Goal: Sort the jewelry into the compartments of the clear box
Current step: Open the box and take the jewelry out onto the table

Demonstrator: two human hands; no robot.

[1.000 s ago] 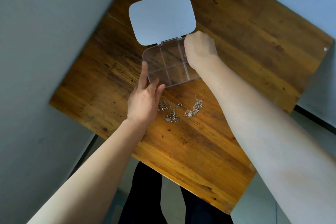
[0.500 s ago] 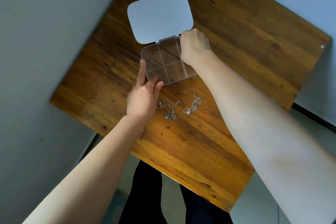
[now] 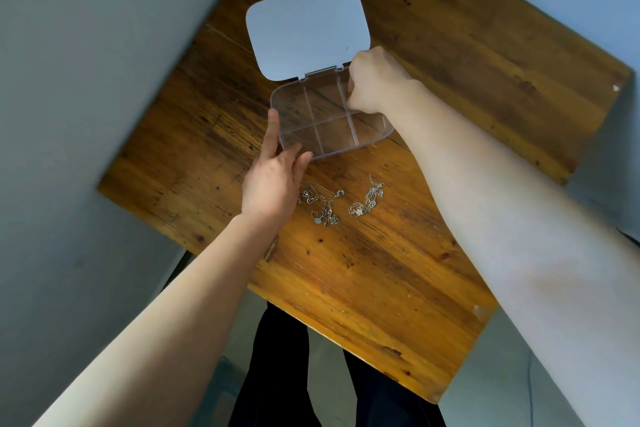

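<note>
The clear box [image 3: 313, 121] sits open on the wooden bench [image 3: 346, 270], its lid [image 3: 306, 28] laid flat behind it and six see-through compartments showing bare. The left hand [image 3: 273, 187] has fingers spread against the box's near-left corner. The right hand [image 3: 375, 81] is curled, its grip pinching the far-right edge. Silver chains [image 3: 323, 208] and a bracelet [image 3: 367, 201] lie just in front of the box.

Clear box [image 3: 311, 121] lying open on wooden table [image 3: 450, 80], lid [image 3: 306, 28] flat behind, left hand [image 3: 273, 184] fingers [image 3: 273, 128] against its near-left corner, right hand [image 3: 375, 81] curled at its far-right edge, tangled silver chains [image 3: 323, 208] and bracelet [image 3: 367, 201] just beside the left palm.
</note>
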